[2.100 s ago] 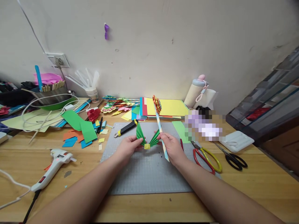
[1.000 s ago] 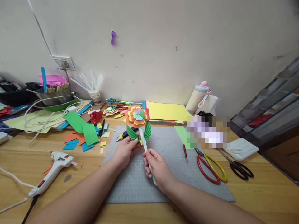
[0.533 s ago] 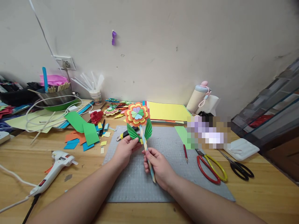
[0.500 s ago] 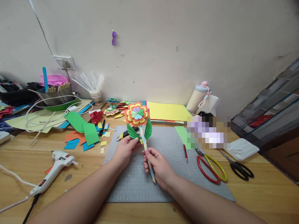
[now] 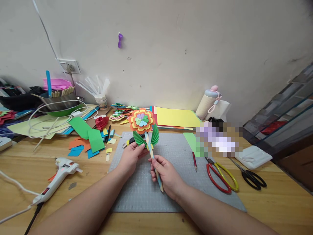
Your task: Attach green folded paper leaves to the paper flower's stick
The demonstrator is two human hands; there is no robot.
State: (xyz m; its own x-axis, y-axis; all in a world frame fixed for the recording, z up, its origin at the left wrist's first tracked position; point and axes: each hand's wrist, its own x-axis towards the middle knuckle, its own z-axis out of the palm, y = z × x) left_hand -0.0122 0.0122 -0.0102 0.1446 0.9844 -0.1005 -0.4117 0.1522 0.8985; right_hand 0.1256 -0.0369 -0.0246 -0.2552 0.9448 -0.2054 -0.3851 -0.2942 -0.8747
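Note:
A layered paper flower (image 5: 141,119) in orange, yellow, green and purple tops a pale striped paper stem (image 5: 153,156). My right hand (image 5: 166,174) is closed round the lower part of that stem and holds it upright over the grey cutting mat (image 5: 195,192). Two pleated green paper leaves (image 5: 154,135) fan out beside the stem just under the flower. My left hand (image 5: 130,157) pinches the left leaf against the stem.
A white glue gun (image 5: 57,176) with its cable lies at the left. Red-and-yellow scissors (image 5: 220,173), black scissors (image 5: 249,174) and a red pencil (image 5: 194,161) lie right of the mat. Coloured paper scraps, a paper stack (image 5: 176,117), a utility knife, a cup and a bottle (image 5: 206,101) sit behind.
The stem was turned upright so the flower faces me, my right hand slid down the stem, and the green leaves came up against it. In the last half second almost nothing moved.

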